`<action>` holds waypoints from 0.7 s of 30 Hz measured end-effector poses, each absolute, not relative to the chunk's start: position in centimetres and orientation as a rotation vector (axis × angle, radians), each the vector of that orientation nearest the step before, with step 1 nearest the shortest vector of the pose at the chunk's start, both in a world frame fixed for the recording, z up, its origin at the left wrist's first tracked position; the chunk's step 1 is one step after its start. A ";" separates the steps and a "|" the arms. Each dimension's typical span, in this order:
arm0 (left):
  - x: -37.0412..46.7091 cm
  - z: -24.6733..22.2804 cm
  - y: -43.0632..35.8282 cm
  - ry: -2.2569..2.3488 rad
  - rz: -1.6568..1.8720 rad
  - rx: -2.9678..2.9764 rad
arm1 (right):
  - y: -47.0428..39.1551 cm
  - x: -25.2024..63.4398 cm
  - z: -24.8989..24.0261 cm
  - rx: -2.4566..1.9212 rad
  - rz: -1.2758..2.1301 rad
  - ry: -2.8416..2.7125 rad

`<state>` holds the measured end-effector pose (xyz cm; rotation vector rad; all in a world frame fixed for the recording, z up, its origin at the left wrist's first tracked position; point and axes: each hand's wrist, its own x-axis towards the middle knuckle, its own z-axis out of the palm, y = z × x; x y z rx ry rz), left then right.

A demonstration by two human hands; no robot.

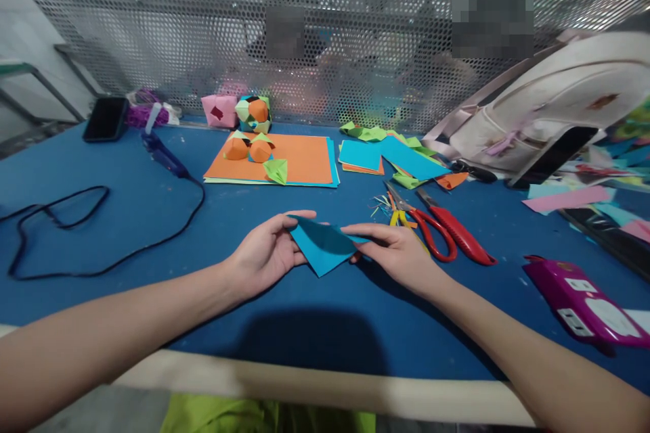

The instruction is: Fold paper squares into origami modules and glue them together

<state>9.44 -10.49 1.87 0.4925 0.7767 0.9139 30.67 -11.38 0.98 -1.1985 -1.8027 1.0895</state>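
Observation:
A blue sheet of paper (321,250), folded into a triangle-like shape with one corner pointing down toward me, is held just above the blue table (203,325). My left hand (267,250) pinches its left corner between thumb and fingers, palm partly turned up. On the right corner, my right hand (396,250) grips the paper with thumb and fingertips. Beyond it lies a stack of orange paper (305,155), bearing small folded orange and green pieces (261,147). Smaller blue sheets (361,154) lie to the right of that stack.
Red-handled scissors (437,233), a red cutter (460,233) and paper scraps lie right of my hands. A glue gun (165,155) with its black cable is at left, near a phone (105,118). A purple case (583,301) and white bag (548,101) are at right.

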 end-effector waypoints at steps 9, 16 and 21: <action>9.6 2.5 -10.4 0.790 0.901 0.404 | -11.5 30.4 0.3 -0.871 0.692 -2.045; 10.0 2.4 -11.1 0.936 0.954 0.609 | -11.8 30.5 0.2 -0.897 0.657 -2.087; 10.1 2.0 -11.3 1.001 1.015 0.754 | -11.9 30.5 1.3 -1.005 1.042 -1.928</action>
